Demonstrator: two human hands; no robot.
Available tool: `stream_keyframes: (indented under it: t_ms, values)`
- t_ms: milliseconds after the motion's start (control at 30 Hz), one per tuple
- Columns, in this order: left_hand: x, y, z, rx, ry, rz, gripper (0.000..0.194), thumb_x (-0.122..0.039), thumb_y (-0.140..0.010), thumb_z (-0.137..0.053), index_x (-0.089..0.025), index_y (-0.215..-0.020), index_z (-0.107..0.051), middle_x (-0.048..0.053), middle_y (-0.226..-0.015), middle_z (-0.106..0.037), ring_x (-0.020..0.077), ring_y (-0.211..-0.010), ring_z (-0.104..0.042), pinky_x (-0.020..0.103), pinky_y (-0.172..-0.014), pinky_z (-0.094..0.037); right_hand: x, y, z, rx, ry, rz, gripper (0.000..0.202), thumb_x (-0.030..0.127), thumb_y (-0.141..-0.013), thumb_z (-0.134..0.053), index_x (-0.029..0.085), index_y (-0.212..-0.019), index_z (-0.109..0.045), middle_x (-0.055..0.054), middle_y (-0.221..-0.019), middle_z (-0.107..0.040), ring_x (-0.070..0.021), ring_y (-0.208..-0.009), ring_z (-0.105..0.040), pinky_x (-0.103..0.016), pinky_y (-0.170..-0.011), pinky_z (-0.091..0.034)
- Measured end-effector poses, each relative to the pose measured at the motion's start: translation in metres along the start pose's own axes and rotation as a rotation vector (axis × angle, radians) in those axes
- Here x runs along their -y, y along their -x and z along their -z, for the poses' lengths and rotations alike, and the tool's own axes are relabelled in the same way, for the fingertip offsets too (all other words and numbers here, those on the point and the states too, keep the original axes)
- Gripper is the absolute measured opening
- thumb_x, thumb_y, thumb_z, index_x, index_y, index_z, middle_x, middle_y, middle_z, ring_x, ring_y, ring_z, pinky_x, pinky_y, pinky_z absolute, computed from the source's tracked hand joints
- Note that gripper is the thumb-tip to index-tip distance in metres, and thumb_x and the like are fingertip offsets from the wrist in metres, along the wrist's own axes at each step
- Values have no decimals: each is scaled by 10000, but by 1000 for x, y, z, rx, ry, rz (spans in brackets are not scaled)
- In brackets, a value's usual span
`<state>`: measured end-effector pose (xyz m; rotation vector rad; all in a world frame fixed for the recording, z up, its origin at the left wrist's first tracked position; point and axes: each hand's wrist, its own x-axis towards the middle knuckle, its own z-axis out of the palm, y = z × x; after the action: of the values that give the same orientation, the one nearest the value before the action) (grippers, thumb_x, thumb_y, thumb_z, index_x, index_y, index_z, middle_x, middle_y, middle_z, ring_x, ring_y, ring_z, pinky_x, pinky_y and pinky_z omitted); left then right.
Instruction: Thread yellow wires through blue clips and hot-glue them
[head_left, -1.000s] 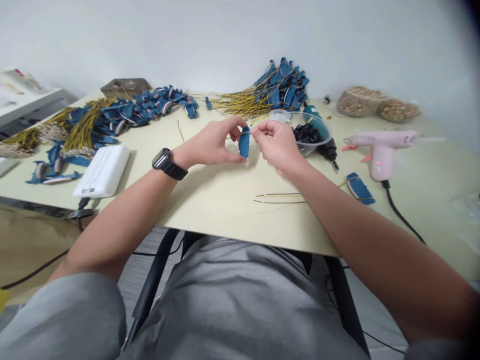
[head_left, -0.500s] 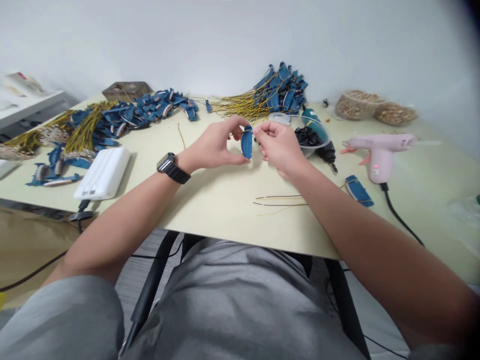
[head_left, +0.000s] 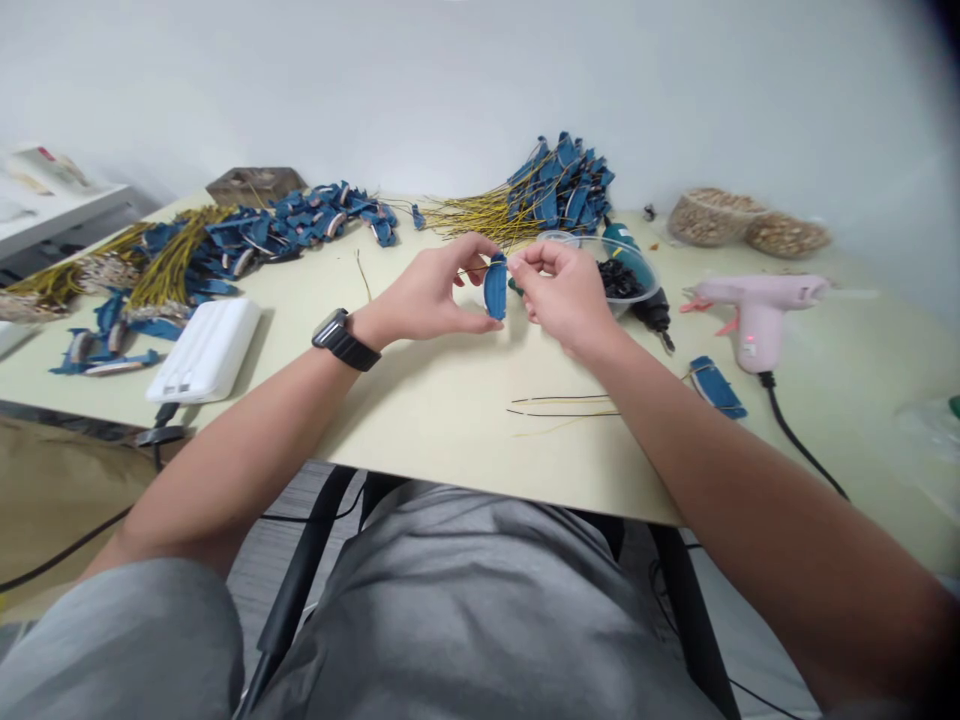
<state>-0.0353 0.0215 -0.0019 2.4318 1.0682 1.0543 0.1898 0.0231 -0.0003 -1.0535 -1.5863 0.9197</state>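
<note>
One blue half-moon piece held between your two hands

You had a pale cream counter [head_left: 420,420] in front of you, pushed against a plain grey-white wall [head_left: 375,80], with black legs [head_left: 307,570] beneath its edge. Above it, the single blue half-moon piece [head_left: 495,290] stood on end between your hands. Your left hand [head_left: 450,290] gripped it, fingers curled at the top and thumb at the bottom; your right hand [head_left: 566,285] had thumb and forefinger pinching a thin yellow wire [head_left: 477,268] at its upper edge.

Around you were one pink glue gun [head_left: 765,300], one wire-tied blue piece [head_left: 718,388] near it, one power tool [head_left: 654,314], one clear bowl [head_left: 654,284] of black bits [head_left: 619,280], and one white power bank [head_left: 210,350]. Two heaps of pale chips [head_left: 712,217] sat at the back right. At least three loose wires [head_left: 562,399] lay near your right forearm. Two big blue heaps, one at back centre [head_left: 562,180] and one on the left [head_left: 315,215], were too tangled to count.
</note>
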Motion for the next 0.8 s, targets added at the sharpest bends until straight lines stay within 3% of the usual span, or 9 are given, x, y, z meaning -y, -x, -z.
stream_keyframes:
  t_ms: [400, 800]
  values:
    - [-2, 0, 0, -9, 48, 14, 894, -723, -698, -998, -246, -1394, -700, 95, -1262, -796, 281, -1154, -781, 425, -970, -660, 12, 2, 5, 32, 4, -33, 185, 178, -1081, -747, 215, -906, -701, -13, -849, -647, -126, -691, -496, -269, -586, -388]
    - [-2, 1, -1, -30, 12, -34, 853, -543, -705, -996, -248, -1450, -703, 98, -1319, -797, 276, -1159, -774, 427, -973, -660, 16, 1, 8, 75, -88, -123, 207, 187, -1066, -792, 218, -886, -695, 19, -767, -601, -97, -566, -429, -276, -514, -381]
